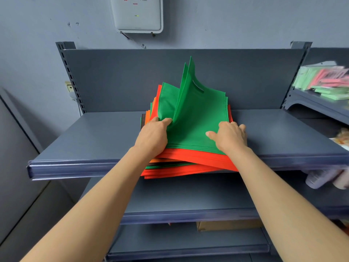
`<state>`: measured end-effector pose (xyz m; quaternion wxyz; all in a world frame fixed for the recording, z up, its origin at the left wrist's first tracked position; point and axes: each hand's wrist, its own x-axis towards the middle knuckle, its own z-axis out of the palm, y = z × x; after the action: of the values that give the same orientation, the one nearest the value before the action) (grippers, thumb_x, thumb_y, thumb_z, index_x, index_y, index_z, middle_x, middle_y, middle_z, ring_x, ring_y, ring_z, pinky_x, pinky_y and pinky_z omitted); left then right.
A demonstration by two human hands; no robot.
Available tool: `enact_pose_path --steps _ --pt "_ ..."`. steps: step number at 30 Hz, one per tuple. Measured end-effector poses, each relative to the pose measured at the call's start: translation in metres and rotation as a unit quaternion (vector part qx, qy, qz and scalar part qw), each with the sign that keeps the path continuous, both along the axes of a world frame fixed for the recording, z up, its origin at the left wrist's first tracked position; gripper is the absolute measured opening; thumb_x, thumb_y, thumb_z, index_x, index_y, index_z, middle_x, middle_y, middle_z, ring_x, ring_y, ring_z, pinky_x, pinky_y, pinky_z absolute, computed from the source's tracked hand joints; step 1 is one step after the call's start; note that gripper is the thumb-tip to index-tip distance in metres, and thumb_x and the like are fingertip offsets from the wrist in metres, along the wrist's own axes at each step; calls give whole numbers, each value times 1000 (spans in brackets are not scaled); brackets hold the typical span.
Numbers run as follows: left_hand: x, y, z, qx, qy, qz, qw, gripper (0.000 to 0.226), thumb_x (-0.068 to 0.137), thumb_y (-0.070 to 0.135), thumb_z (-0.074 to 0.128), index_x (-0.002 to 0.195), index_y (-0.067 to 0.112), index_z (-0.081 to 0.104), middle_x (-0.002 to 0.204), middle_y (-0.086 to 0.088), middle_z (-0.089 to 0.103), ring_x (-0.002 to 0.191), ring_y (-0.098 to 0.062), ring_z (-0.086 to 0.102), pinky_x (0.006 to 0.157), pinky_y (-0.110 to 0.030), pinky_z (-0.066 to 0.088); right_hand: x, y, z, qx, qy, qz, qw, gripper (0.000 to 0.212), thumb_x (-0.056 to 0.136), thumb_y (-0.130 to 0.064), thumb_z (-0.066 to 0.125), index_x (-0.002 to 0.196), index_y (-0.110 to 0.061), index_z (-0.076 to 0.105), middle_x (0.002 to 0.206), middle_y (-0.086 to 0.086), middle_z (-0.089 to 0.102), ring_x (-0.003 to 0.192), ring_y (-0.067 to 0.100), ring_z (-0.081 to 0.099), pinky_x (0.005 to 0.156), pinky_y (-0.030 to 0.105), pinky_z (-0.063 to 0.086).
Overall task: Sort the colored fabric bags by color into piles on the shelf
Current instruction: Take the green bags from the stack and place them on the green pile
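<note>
One mixed stack of flat fabric bags sits in the middle of the grey shelf (90, 140) and overhangs its front edge. Green bags (190, 118) lie on top, over red bags (198, 159), with orange, black and more green layers showing at the lower left. My left hand (153, 135) grips the left edge of the top green bags, and their far ends stand up bent in the air. My right hand (230, 137) lies on the right side of the green top bag, fingers curved over the stack's right edge.
The shelf has a dark back panel (132, 76) and slotted uprights. A neighbouring shelf at the right holds pink and pale green packets (324, 80). Lower shelves (188, 201) run below, with a cardboard box (226, 225) underneath. A white wall device (137, 14) hangs above.
</note>
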<state>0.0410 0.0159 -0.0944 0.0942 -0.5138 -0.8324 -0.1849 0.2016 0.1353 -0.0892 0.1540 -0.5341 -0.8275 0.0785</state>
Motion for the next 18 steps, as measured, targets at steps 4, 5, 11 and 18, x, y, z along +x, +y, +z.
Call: enact_pose_path --steps 4,5,11,18 --pt "1 0 0 -20 17 17 1000 54 92 3 42 141 24 40 125 -17 45 121 -37 36 98 -46 36 0 0 -1 3 0 1 1000 50 92 -51 49 116 -9 57 126 15 51 115 34 40 92 40 36" --pt "1 1 1 -20 34 27 999 51 92 7 43 139 25 41 126 -16 44 123 -37 32 101 -46 31 0 0 -1 4 1 1 1000 50 92 -51 49 117 -9 57 126 15 51 115 34 41 92 40 36" --pt "10 5 17 82 -105 59 989 44 91 8 49 135 14 41 121 -20 50 108 -40 50 88 -41 42 0 1 1 5 -8 3 1000 53 91 -54 48 117 -8 56 125 15 53 116 34 43 93 40 36" --pt "10 -11 40 149 -120 123 974 70 79 -13 37 142 15 19 115 -19 53 82 -34 45 69 -40 35 6 6 16 -29 31 40 998 41 90 -49 53 86 -9 51 115 18 58 110 37 49 81 38 40"
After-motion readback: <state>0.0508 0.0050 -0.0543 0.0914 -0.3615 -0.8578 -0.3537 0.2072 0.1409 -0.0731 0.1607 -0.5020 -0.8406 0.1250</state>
